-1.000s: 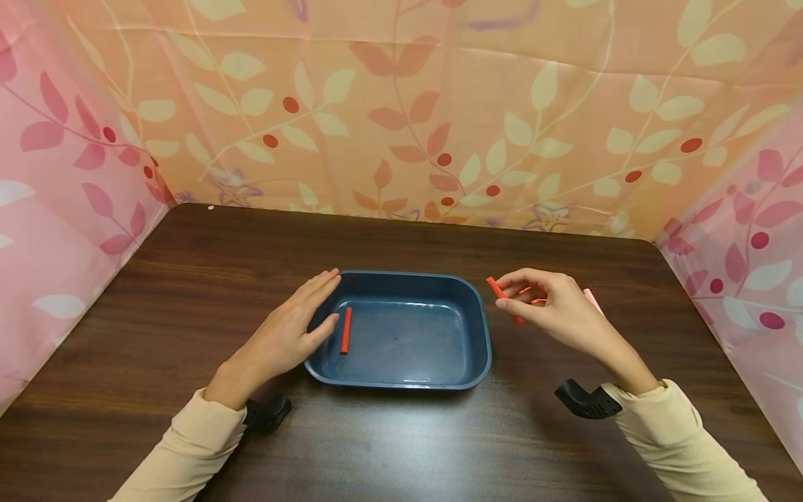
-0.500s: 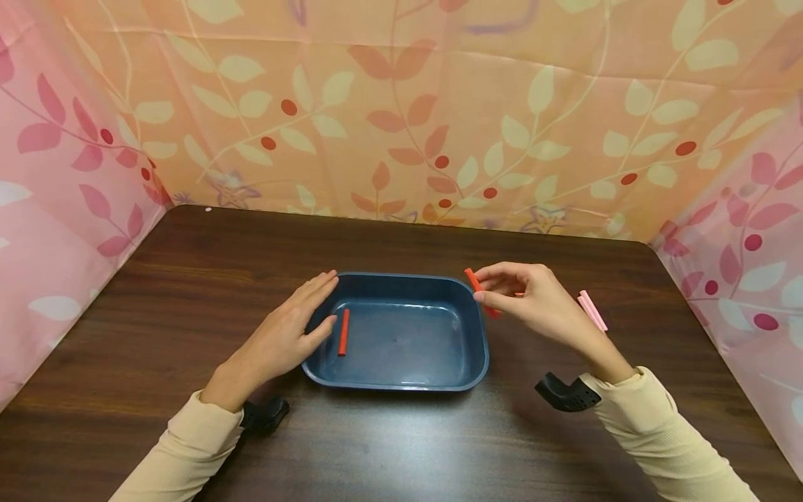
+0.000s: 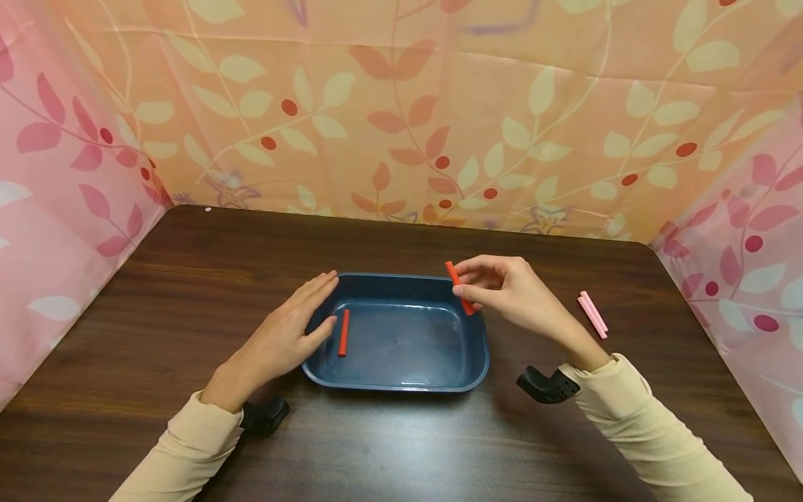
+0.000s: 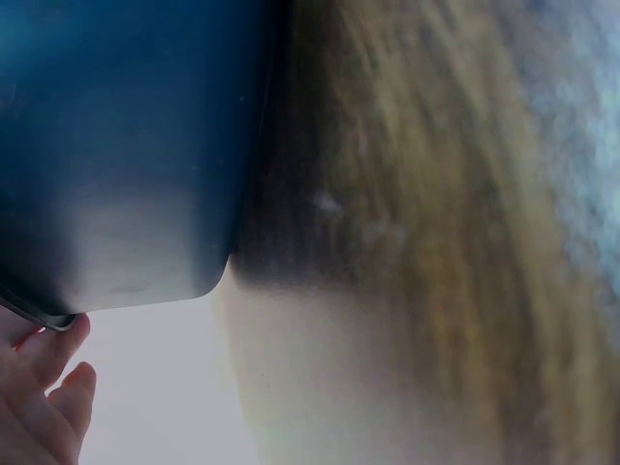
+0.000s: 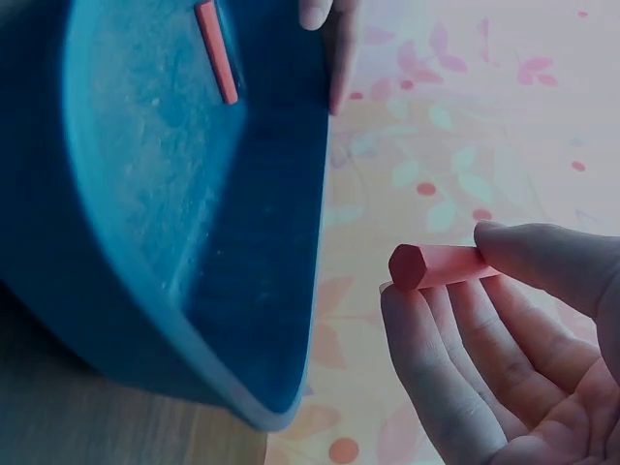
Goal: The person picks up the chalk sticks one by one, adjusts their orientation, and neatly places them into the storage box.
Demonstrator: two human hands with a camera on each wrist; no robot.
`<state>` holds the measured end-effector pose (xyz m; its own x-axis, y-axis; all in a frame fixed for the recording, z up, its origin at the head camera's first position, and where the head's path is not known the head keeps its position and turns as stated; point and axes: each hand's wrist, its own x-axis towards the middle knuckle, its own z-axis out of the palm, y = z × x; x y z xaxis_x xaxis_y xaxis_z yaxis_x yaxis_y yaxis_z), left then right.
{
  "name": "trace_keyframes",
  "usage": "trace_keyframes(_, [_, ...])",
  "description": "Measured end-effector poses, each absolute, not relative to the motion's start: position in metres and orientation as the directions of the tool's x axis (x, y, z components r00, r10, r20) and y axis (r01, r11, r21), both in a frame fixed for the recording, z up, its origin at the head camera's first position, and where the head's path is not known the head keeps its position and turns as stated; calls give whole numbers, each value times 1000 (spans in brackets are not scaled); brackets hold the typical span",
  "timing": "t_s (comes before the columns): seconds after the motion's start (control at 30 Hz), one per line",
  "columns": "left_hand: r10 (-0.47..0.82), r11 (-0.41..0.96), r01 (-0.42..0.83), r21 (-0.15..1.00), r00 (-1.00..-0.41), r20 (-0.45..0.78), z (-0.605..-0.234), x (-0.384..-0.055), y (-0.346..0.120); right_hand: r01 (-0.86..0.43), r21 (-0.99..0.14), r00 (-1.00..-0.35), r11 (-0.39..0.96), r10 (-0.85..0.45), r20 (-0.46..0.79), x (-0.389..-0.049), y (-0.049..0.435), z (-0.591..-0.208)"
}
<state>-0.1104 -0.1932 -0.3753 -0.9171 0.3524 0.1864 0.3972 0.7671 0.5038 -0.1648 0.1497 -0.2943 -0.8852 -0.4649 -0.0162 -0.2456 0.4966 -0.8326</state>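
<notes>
A dark blue plastic tub [image 3: 395, 387] stands on the table. My left hand [image 3: 285, 328] lies along its left rim, fingers straight, fingertips at the far left corner. Inside the tub, near the left wall, lies a red stick [image 3: 343, 333]. With thumb and fingertips my right hand [image 3: 511, 293] pinches a second red stick [image 3: 460, 287] over the tub's far right corner. The right wrist view shows this held stick's [image 5: 436, 266] six-sided end. In the left wrist view, the left fingers [image 4: 63, 354] touch the tub's rim.
Two pink sticks [image 3: 592, 314] lie side by side on the dark wooden table [image 3: 401, 453], right of the tub. Flowered cloth [image 3: 401, 125] hangs behind the table and along both sides. A small pale spot [image 3: 208, 209] sits at the far left table edge.
My right hand has moved left with the red stick, from beside the tub to over its far right corner. The pink sticks have come into full view. The left hand stays put.
</notes>
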Motion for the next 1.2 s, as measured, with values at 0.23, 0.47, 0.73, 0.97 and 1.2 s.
trace_keyframes(0.23, [350,768,399,502,-917,193,-376,-111,-193,-222,-864,-877,453,-481,-27,-170,139,-294])
trace_keyframes(0.47, [347,767,396,505,-918,193,-376,-110,-193,-195,-897,-865,397,-501,-33,-173,126,-296])
trace_keyframes(0.73, [350,766,403,500,-915,200,-377,-110,-193,-208,-886,-846,415,-531,-51,-177,109,-299])
trace_keyframes(0.97, [351,765,403,503,-915,199,-377,-110,-192,-191,-893,-828,408,-555,-77,-179,94,-304])
trace_keyframes(1.2, [346,768,392,506,-919,186,-376,-110,-193,-161,-905,-815,394,-571,-103,-180,80,-306])
